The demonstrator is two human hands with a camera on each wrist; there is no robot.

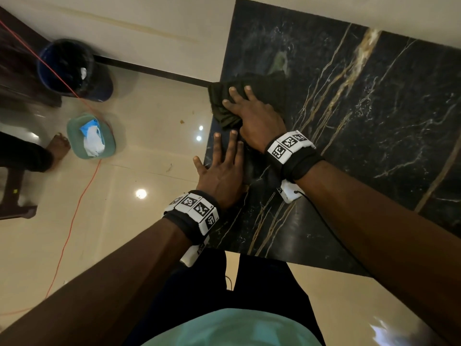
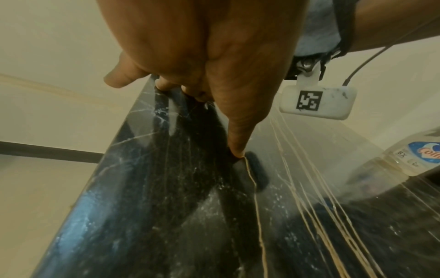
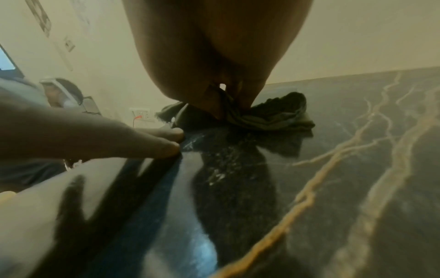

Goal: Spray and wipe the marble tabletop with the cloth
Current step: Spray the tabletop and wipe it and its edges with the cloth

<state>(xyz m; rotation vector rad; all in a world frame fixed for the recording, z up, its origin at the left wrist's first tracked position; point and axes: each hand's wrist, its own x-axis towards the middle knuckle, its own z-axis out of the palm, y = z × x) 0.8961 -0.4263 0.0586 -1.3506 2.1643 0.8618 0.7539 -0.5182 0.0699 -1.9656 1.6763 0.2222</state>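
Glossy cream floor tiles surround a black marble bench (image 1: 361, 136) veined in gold and white. Near the bench's left edge lies a dark cloth (image 1: 239, 96), bunched and partly folded, its corner reaching that edge. On the cloth rests the right hand (image 1: 254, 113), palm down, fingers spread and pressing the fabric flat against the marble; the wrist view shows folds of cloth (image 3: 273, 116) gathered under the fingertips. Just nearer the person than the cloth, the left hand (image 1: 222, 168) lies flat on the bench edge, fingers straight and together, thumb out over the floor, holding nothing. Both forearms extend forward, wrists close together. A spray bottle (image 2: 404, 161) stands on the bench, right of the left hand.
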